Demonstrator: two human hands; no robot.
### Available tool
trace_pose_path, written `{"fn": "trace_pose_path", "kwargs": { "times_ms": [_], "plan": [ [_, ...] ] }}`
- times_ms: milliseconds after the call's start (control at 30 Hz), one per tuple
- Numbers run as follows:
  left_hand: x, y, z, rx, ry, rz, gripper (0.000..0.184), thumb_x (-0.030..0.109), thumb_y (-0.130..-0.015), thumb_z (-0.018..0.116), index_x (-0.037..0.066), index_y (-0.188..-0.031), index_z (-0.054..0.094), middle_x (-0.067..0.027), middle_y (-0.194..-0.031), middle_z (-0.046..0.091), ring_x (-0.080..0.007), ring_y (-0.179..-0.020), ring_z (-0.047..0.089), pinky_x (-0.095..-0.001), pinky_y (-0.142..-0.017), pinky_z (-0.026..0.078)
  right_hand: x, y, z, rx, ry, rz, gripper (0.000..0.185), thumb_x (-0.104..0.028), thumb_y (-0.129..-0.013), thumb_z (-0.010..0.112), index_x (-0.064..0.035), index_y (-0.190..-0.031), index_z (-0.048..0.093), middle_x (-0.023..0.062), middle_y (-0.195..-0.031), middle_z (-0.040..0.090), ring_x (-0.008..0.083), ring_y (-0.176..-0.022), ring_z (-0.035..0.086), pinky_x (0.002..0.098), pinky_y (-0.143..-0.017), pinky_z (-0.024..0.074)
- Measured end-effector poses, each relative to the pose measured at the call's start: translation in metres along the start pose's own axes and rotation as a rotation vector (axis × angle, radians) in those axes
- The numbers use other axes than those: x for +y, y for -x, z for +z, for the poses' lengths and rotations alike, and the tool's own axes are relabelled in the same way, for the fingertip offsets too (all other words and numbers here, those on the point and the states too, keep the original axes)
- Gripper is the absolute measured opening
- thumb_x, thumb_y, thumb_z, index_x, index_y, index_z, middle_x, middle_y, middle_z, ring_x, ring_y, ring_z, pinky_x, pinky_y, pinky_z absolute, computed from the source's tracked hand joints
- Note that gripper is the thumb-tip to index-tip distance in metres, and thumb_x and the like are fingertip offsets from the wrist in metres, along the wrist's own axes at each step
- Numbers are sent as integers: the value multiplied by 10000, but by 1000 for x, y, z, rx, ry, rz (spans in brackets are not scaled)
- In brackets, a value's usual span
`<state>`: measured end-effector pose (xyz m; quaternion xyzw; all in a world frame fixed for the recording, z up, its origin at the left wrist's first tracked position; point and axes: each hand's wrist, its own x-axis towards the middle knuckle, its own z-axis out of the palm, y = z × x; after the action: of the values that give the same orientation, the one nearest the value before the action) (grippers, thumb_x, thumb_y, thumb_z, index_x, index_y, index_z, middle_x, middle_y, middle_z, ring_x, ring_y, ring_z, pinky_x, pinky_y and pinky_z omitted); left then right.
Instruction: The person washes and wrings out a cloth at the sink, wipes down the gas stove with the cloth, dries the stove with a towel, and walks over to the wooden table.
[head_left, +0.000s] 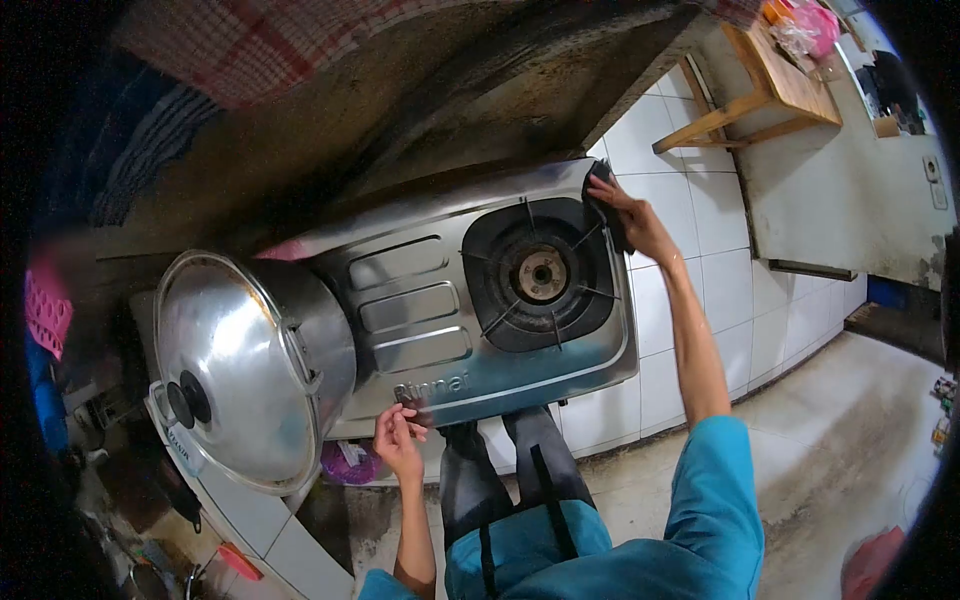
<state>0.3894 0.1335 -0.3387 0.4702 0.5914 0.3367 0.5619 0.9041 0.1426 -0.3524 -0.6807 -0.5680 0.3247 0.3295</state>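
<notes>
A steel gas stove marked "Rinnai" stretches out in front of me, with a round black burner on its right half. My right hand is closed on a dark cloth and presses it to the stove's far right corner. Part of the cloth hangs over the side edge. Just off the stove's front edge, near the lettering, is my left hand. Its fingers are loosely bent and apart, and nothing shows in them. A large lidded steel pot covers the stove's left end.
Behind the stove rises a stained wall with a checked cloth hanging from above. A wooden stool or bench is at the upper right, with plastic bags on top. A purple bundle sits below the stove's front left.
</notes>
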Motion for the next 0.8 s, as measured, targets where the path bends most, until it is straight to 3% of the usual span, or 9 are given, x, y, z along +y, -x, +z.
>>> {"fn": "trace_pose_path", "kwargs": {
  "times_ms": [33, 100, 133, 333, 467, 500, 600, 700, 800],
  "plan": [
    [2, 1, 1, 8, -3, -1, 176, 115, -969, 475, -5, -1075, 548, -97, -876, 627, -101, -581, 580, -213, -460, 434, -5, -10, -7, -28, 3, 24, 645, 232, -664, 453, -15, -1251, 554, 127, -1439, 380, 264, -1387, 237, 431, -1171, 95],
    [3, 5, 0, 20, 18, -15, 171, 109, -967, 477, -2, -1074, 552, -97, -873, 629, -99, -572, 576, -210, -455, 426, 15, -33, -14, -85, -178, 44, 609, 224, -711, 457, -30, -1257, 554, 113, -1454, 362, 237, -1410, 172, 425, -1175, 114],
    [3, 5, 1, 24, 30, -16, 169, 106, -966, 478, -1, -1073, 553, -97, -872, 629, -99, -567, 573, -209, -453, 421, 12, -44, -16, -98, -68, 23, 558, 189, -761, 460, -39, -1262, 552, 96, -1458, 362, 230, -1414, 164, 419, -1173, 131],
    [3, 11, -4, 105, 90, -14, 167, 98, -961, 484, -5, -1071, 557, -104, -865, 634, -103, -561, 573, -210, -457, 424, -29, -118, 35, -337, 105, -165, 512, 111, -856, 441, -89, -1324, 499, 61, -1435, 406, 276, -1392, 241, 454, -1152, 173],
    [2, 15, -22, 167, 108, -2, 166, 90, -957, 489, -7, -1074, 557, -103, -863, 632, -113, -564, 579, -215, -473, 437, -62, -164, 89, -468, 236, -167, 563, 45, -866, 493, -171, -1382, 431, 82, -1443, 389, 293, -1377, 268, 434, -1147, 198],
    [2, 16, -28, 162, 95, 16, 163, 108, -951, 506, 11, -1074, 550, -97, -878, 620, -111, -563, 556, -231, -475, 438, -74, -173, 97, -501, 354, -218, 584, -31, -871, 528, -219, -1407, 389, 94, -1444, 388, 308, -1364, 292, 422, -1137, 221],
    [3, 20, -43, 213, 103, -4, 161, 112, -950, 508, 7, -1064, 554, -97, -877, 615, -114, -562, 556, -233, -480, 437, -97, -185, 126, -557, 272, -145, 607, -44, -871, 482, -163, -1443, 315, 138, -1487, 298, 329, -1380, 247, 443, -1142, 188],
    [0, 24, -51, 246, 84, -11, 159, 114, -950, 505, 6, -1054, 559, -98, -871, 611, -119, -559, 559, -237, -487, 438, -141, -191, 175, -563, 774, -3, 680, -20, -836, 420, -96, -1473, 195, 186, -1519, 180, 341, -1401, 177, 464, -1150, 128],
    [-1, 27, -56, 255, 73, -5, 161, 116, -949, 503, 10, -1053, 564, -101, -879, 613, -123, -564, 563, -240, -491, 437, -158, -196, 222, -410, 440, -7, 730, 15, -790, 381, -40, -1473, 130, 211, -1526, 109, 356, -1414, 103, 494, -1149, 74]
  ]
}}
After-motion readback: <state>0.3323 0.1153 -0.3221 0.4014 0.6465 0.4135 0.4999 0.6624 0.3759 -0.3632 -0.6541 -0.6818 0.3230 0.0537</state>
